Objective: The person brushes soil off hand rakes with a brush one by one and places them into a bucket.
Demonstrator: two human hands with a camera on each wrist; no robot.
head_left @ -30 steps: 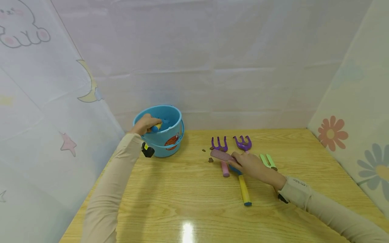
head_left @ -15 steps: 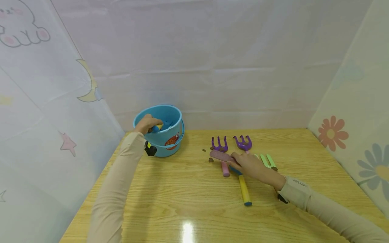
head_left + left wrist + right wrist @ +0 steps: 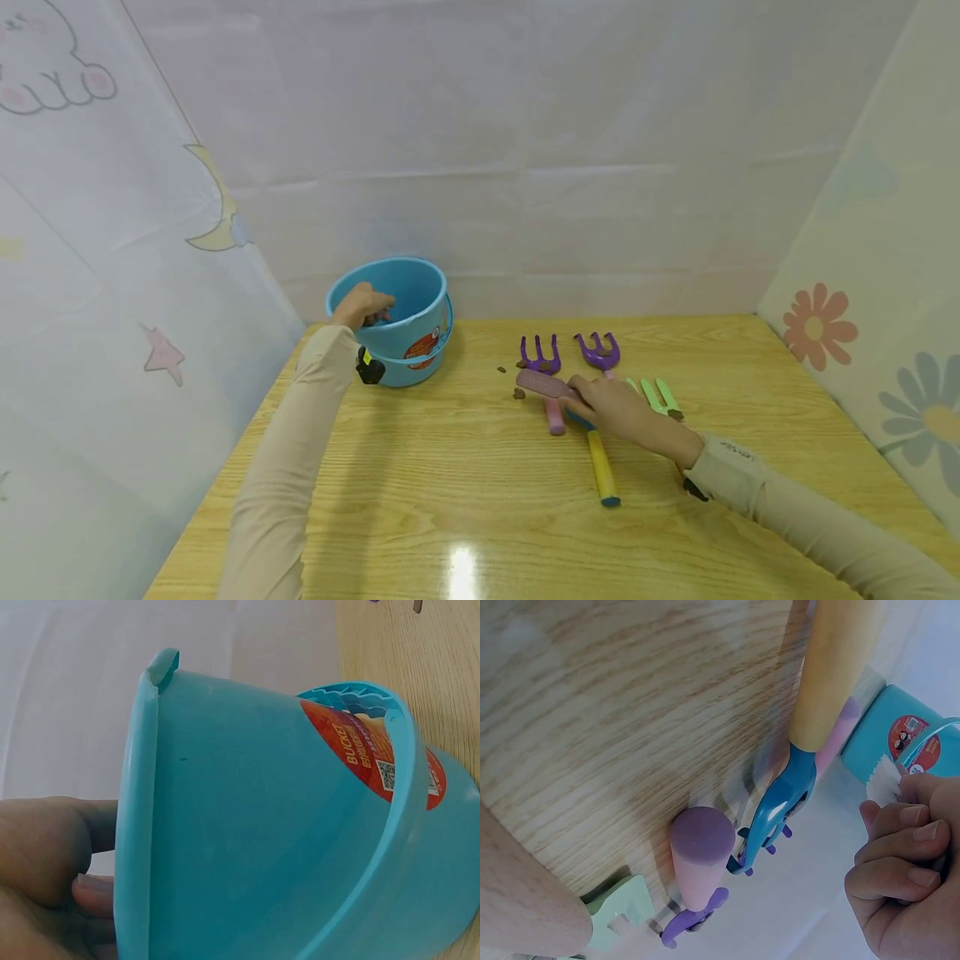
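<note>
My left hand [image 3: 363,305] is at the near left rim of a light blue bucket [image 3: 408,346], with its fingers inside the opening. No tool shows in it. In the left wrist view the thumb and curled fingers are partly hidden behind the bucket's rim [image 3: 136,825]. My right hand [image 3: 615,408] grips a scrub brush with a pinkish back [image 3: 546,384]; its white bristles [image 3: 885,780] show in the right wrist view. Below that hand lies a blue tool with a yellow handle [image 3: 602,467]. Beside it is a purple rake with a pink handle [image 3: 555,415].
Another purple rake [image 3: 601,354] and a light green fork [image 3: 662,397] lie on the wooden table [image 3: 420,500] near the right hand. Brown crumbs [image 3: 519,393] are scattered around the tools. A pale sheet [image 3: 600,167] hangs behind the table.
The yellow-and-blue handle that my left hand held over the bucket no longer shows in it. The left arm shifted slightly right early on; the right hand and brush stay almost still.
</note>
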